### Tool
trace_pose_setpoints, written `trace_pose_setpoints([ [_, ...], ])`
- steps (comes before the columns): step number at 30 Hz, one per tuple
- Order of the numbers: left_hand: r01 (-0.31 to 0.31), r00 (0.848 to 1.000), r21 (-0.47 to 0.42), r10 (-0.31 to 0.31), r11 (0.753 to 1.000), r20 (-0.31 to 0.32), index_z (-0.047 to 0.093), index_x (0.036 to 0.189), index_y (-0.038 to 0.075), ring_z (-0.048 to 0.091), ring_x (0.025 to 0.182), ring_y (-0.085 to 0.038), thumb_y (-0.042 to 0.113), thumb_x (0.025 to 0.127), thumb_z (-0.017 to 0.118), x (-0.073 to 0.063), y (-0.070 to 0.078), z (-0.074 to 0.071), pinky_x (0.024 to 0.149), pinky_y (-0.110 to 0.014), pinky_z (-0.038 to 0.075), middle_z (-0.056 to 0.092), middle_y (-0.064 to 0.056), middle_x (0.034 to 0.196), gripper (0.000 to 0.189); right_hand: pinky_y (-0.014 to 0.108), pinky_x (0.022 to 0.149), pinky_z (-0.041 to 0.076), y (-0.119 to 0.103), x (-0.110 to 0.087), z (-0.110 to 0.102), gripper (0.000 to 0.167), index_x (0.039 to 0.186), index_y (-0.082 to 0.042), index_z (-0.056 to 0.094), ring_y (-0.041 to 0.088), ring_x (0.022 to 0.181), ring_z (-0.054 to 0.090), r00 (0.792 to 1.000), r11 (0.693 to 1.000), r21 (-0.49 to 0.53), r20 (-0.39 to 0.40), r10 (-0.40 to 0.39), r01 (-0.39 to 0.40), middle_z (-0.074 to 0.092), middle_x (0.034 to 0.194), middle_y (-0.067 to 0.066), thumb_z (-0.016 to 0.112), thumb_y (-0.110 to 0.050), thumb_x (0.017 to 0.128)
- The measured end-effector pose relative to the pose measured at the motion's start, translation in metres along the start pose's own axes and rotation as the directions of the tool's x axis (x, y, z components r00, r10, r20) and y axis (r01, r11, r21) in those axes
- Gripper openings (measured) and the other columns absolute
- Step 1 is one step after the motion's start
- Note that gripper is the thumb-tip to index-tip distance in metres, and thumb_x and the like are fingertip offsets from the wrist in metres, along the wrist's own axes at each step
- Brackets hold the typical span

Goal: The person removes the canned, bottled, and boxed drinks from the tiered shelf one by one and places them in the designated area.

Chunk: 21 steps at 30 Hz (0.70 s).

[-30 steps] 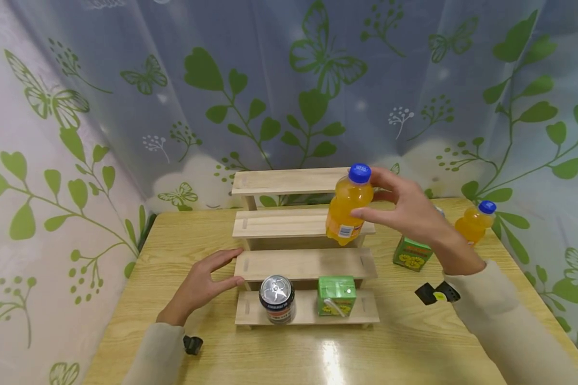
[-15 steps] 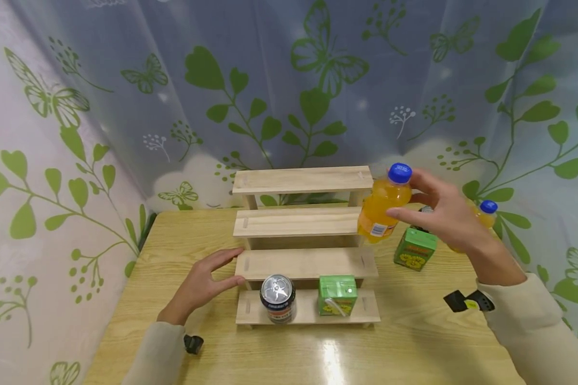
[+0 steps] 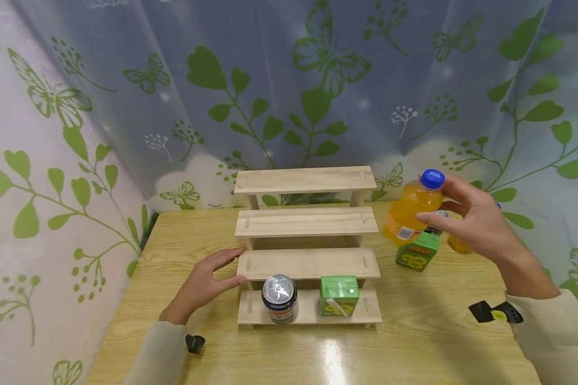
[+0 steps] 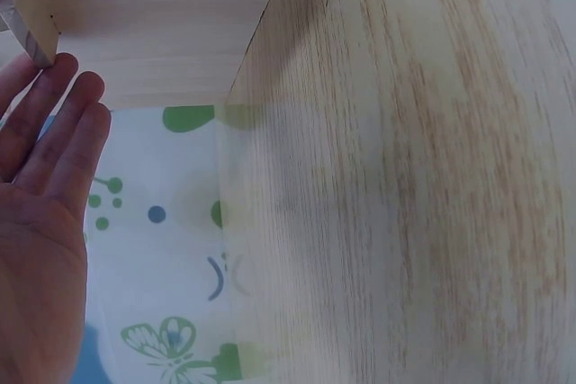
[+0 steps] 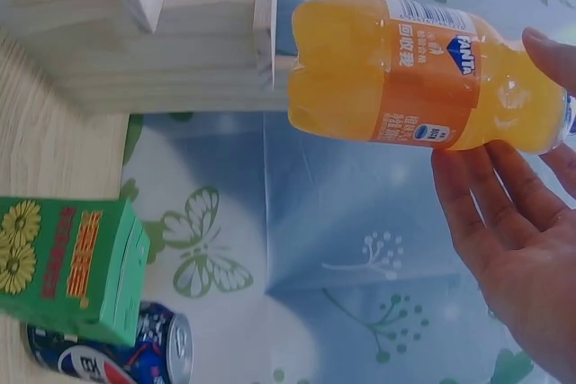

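My right hand (image 3: 479,224) grips an orange Fanta bottle (image 3: 411,208) with a blue cap, thumb on one side and fingers on the other. The bottle hangs tilted in the air, right of the four-step wooden shelf (image 3: 308,263). In the right wrist view its orange label (image 5: 427,74) faces the camera. My left hand (image 3: 199,286) touches the shelf's left edge, thumb and fingers spread; the left wrist view shows its fingers (image 4: 67,146) fairly straight against the wood. On the lowest step stand a dark can with a silver top (image 3: 279,299) and a green drink carton (image 3: 339,297).
Right of the shelf, another green carton (image 3: 418,254) stands on the wooden table (image 3: 202,353), with a Pepsi can (image 5: 166,348) behind it. A second orange bottle (image 3: 457,245) is mostly hidden by my right hand. A patterned curtain (image 3: 270,69) hangs behind.
My right hand has carried the orange bottle rightward, away from the shelf's upper steps to above the green carton on the table. My left hand stays on the shelf's edge.
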<state>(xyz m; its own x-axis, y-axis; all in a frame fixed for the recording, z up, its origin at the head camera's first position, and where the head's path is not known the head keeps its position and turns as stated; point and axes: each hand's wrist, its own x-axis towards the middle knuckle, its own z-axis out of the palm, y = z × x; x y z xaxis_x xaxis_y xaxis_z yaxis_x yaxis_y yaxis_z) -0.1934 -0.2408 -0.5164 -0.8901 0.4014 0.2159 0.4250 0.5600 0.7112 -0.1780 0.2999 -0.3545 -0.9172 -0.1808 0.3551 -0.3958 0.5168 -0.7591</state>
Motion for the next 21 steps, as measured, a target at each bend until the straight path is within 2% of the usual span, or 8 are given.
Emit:
trace_pose_setpoints([
  [4,0.008,1.000,0.001,-0.008,1.000,0.002,0.060,0.158,0.015,0.063,0.141,-0.039,0.032,0.094,0.089,0.000,0.000,0.000,0.112,-0.065,0.055,0.063,-0.009,0.157,0.072,0.010,0.085,0.058,0.007,-0.006,-0.007,0.067,0.155,-0.014,0.059,-0.001,0.106,0.070,0.998,0.998,-0.001,-0.019,0.061,-0.061,0.067,0.134,-0.019,0.081,0.004,0.094],
  [7,0.013,1.000,-0.005,-0.013,1.000,0.003,0.060,0.158,0.015,0.063,0.142,-0.039,0.032,0.094,0.089,0.000,0.001,0.000,0.113,-0.065,0.055,0.063,-0.009,0.157,0.072,0.010,0.085,0.057,0.013,-0.011,-0.012,0.067,0.156,-0.015,0.058,-0.001,0.106,0.070,0.996,0.997,-0.005,-0.030,0.080,-0.080,0.066,0.133,-0.020,0.081,0.004,0.095],
  [10,0.017,1.000,-0.011,-0.017,1.000,0.007,0.060,0.158,0.017,0.062,0.142,-0.039,0.032,0.094,0.089,0.000,0.001,0.000,0.113,-0.065,0.055,0.062,-0.009,0.158,0.072,0.007,0.087,0.055,0.018,-0.016,-0.017,0.066,0.156,-0.014,0.057,-0.003,0.107,0.068,0.997,0.997,-0.014,-0.036,0.072,-0.073,0.066,0.131,-0.021,0.079,0.003,0.096],
  [17,0.018,1.000,-0.015,-0.018,1.000,0.005,0.060,0.158,0.016,0.062,0.143,-0.040,0.032,0.093,0.089,-0.001,0.002,-0.001,0.113,-0.065,0.054,0.063,-0.010,0.158,0.072,0.009,0.082,0.059,0.027,-0.027,-0.026,0.063,0.154,-0.012,0.059,-0.002,0.101,0.072,0.994,0.997,-0.024,-0.079,0.077,-0.079,0.068,0.130,-0.019,0.078,0.005,0.097],
  [21,0.015,1.000,-0.005,-0.015,1.000,0.004,0.060,0.158,0.016,0.062,0.142,-0.040,0.032,0.094,0.089,0.000,0.002,0.000,0.113,-0.065,0.055,0.063,-0.010,0.157,0.072,0.003,0.086,0.054,0.036,-0.034,-0.030,0.067,0.158,-0.012,0.056,-0.006,0.103,0.068,0.991,0.995,-0.048,-0.107,0.079,-0.084,0.065,0.132,-0.022,0.078,0.004,0.098],
])
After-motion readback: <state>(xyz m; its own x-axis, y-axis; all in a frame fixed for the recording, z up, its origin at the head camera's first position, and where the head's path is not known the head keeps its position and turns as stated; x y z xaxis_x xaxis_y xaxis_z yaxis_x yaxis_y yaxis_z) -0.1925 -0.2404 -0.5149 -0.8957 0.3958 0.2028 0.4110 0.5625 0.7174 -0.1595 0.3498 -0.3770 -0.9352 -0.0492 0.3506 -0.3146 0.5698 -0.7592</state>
